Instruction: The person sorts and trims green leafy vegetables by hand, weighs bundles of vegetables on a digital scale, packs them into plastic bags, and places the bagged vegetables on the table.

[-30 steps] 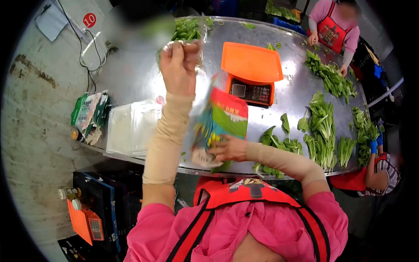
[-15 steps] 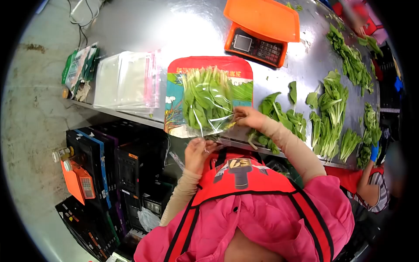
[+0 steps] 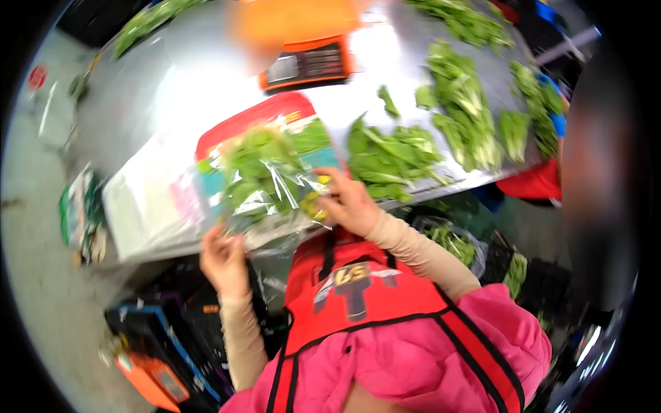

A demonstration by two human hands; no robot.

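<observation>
A clear plastic bag of leafy greens [image 3: 265, 168] lies on a colourful printed board [image 3: 275, 107] near the table's front edge. My left hand [image 3: 226, 260] is closed at the bag's near left corner, thumb and fingers pinching the film. At the near right side, my right hand [image 3: 350, 205] grips the bag's edge between thumb and fingers. The film between the two hands is wrinkled and shiny. Stems and leaves show through the plastic, somewhat blurred.
Flat plastic bags [image 3: 148, 203] are stacked on the left. An orange scale [image 3: 306, 65] stands behind the board. Loose greens [image 3: 392, 155] and larger bunches [image 3: 465, 103] lie to the right on the metal table [image 3: 124, 117]. Black crates [image 3: 148, 330] stand below.
The view has swung, so the table appears tilted. My left hand has moved from near the middle of the bag's near edge to its left corner, farther from my right hand.
</observation>
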